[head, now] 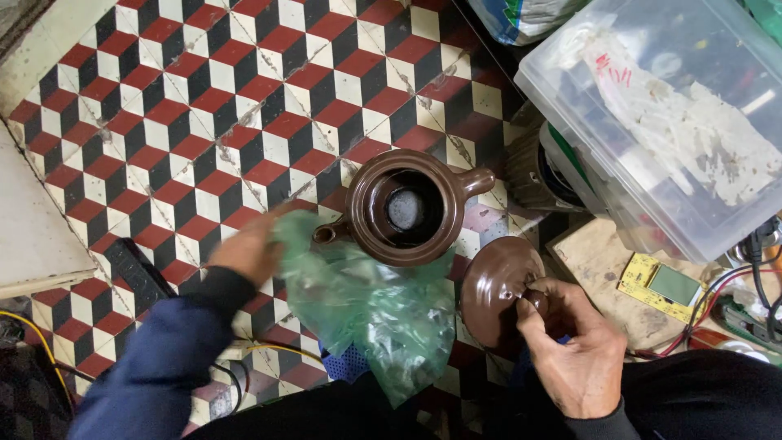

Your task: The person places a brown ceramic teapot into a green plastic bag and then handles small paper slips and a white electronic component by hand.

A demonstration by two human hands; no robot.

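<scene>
the tiled floor (204, 106), a cube pattern in red, black and cream, fills most of the view. at the far right stands a clear plastic storage box (652, 122) with papers inside, and near it on the right lies a yellow circuit board with a small screen (661, 283) on a wooden board (603, 269), with wires beyond.

in the middle sits the brown ceramic pot (405, 208), upright on the floor, its mouth open, spout to the left and a stub handle to the far right. a crumpled green plastic bag (366, 305) lies just near of the pot, touching its near side and partly over the spout. the left hand (244, 248) is blurred at the bag's left edge; it seems to be closed on the bag, though the blur keeps me from being sure of the fingers. right of the pot, the brown lid (493, 289) is tilted and held by the right hand (570, 350), whose fingers are clenched round its knob.

judging by this, the step in hand is the opening of the pot: lid off and held aside, bag being handled next to the open mouth. a next move would call for a steady pot and the bag kept clear of the spout while the lid stays gripped or is set down flat.
</scene>
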